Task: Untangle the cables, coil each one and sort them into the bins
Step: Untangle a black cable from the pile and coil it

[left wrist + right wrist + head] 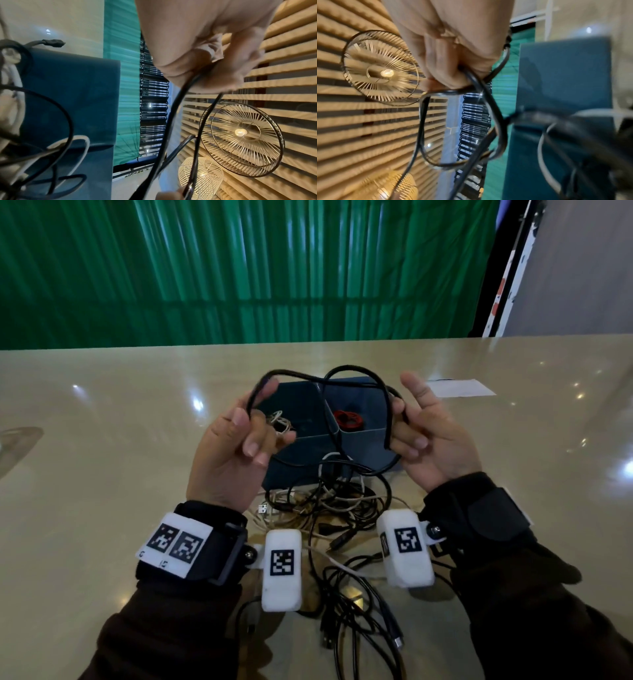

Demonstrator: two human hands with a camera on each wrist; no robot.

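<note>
Glossy beige table [102, 419], green curtain [239, 268]

No readable words or brands. My left wristband [191, 546] carries two square coded markers; small characters printed beneath them, too small to read.

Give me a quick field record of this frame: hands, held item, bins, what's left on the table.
left hand: grips thin black cable
right hand: holds same cable, index finger extended
cable state: raised in loose loops over the bin, not coiled
dark blue divided plastic bin: coiled red cable in right compartment, pale cable in left
tangled pile of black and white cables: on glossy beige table, in front of bin
</note>
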